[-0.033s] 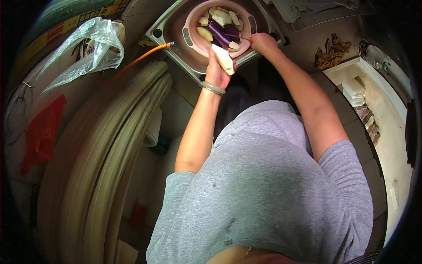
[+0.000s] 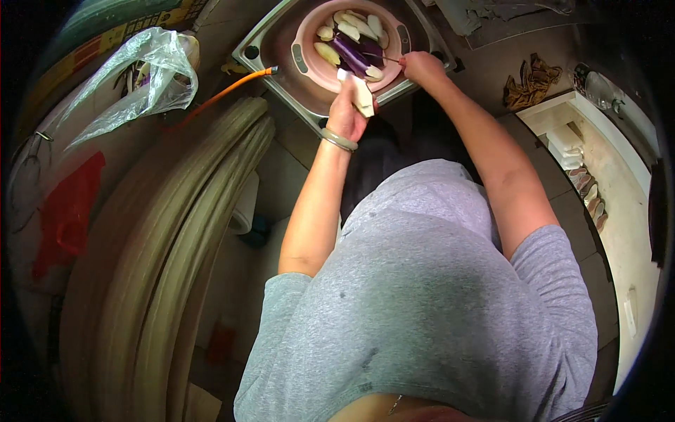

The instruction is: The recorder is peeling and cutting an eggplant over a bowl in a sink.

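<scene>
My left hand (image 2: 346, 117), with a pale bangle at its wrist, is closed around a peeled, whitish eggplant (image 2: 363, 98) at the near rim of a pink basin (image 2: 307, 76). My right hand (image 2: 424, 69) grips the handle of a thin knife (image 2: 383, 58) at the basin's right side. Its blade reaches left over the basin, apart from the eggplant I hold. Inside the basin lie an unpeeled purple eggplant (image 2: 349, 55) and several pale cut pieces (image 2: 357, 24).
The basin sits in a metal sink (image 2: 278, 43). An orange hose (image 2: 235, 86) ends at its left edge. A clear plastic bag (image 2: 151, 74) hangs at left, above long pale ribbed sheets (image 2: 176, 204). Brown scraps (image 2: 532, 81) lie at right.
The eggplant in my left hand looks shorter and is angled differently. The pale pieces in the basin lie differently, and the knife's blade has tilted slightly upward.
</scene>
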Motion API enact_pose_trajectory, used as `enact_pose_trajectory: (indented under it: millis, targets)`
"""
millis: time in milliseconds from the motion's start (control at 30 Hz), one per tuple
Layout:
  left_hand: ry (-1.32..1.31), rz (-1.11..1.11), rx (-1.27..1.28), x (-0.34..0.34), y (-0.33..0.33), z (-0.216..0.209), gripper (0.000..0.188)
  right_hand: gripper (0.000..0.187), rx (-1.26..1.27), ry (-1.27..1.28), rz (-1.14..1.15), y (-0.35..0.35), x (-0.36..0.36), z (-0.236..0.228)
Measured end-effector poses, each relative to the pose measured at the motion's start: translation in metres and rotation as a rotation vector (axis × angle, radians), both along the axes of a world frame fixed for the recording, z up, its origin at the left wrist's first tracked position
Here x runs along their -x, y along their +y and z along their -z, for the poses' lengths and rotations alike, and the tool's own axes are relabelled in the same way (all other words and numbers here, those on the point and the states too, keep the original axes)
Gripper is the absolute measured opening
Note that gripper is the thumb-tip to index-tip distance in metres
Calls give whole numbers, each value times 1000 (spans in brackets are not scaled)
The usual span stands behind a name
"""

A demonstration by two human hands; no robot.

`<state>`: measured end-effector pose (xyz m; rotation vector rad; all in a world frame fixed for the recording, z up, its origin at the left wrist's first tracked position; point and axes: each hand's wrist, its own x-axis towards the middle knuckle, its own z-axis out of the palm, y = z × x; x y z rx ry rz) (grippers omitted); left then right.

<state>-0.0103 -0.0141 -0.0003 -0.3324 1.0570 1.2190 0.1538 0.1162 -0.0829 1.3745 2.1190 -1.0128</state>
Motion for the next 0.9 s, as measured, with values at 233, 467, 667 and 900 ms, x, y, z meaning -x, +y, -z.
enact_pose_trajectory:
  millis: [233, 467, 667, 900]
  targets:
    - [400, 493, 114, 6, 10, -28, 25, 19, -1, 268, -267, -14, 33, -83]
    - [448, 532, 83, 8, 11, -27, 19, 17, -80, 289, -300, -22, 48, -92]
    - [380, 513, 143, 3, 12, -32, 25, 20, -14, 145, -212, -9, 39, -55]
    - [259, 346, 98, 4, 11, -23, 28, 18, -42, 30, -83, -4, 25, -30]
